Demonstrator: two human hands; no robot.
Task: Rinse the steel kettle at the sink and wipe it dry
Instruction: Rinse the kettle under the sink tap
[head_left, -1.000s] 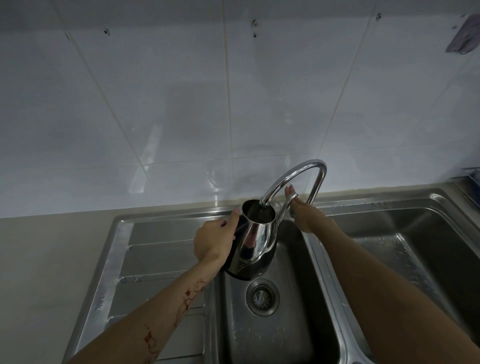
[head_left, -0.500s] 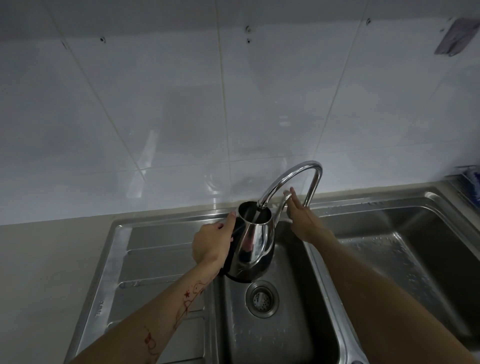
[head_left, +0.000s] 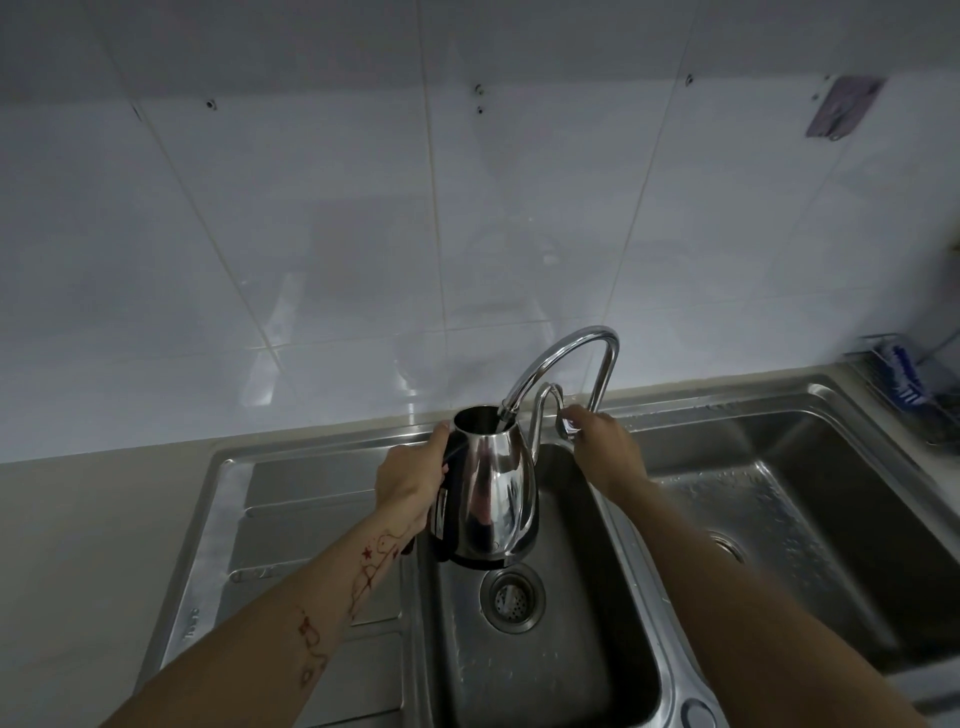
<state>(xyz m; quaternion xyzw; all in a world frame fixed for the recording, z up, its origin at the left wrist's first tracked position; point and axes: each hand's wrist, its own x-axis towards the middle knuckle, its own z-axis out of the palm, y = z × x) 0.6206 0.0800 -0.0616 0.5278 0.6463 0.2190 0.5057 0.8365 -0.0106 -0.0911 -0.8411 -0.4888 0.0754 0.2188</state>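
Observation:
A shiny steel kettle with a black handle and base hangs upright over the left sink basin, its open top right under the spout of the curved chrome faucet. My left hand grips the kettle's black handle from the left. My right hand rests on the faucet's lever, fingers curled over it. A thin stream of water seems to run from the spout into the kettle's mouth.
A round drain strainer lies below the kettle. A ribbed steel drainboard extends to the left, a second wet basin to the right. A wire rack with a blue-and-white item sits at far right. White tiles back the beige counter.
The kettle has risen slightly so its mouth sits under the spout. My right hand's fingers have closed down over the faucet lever. The view has tilted a little.

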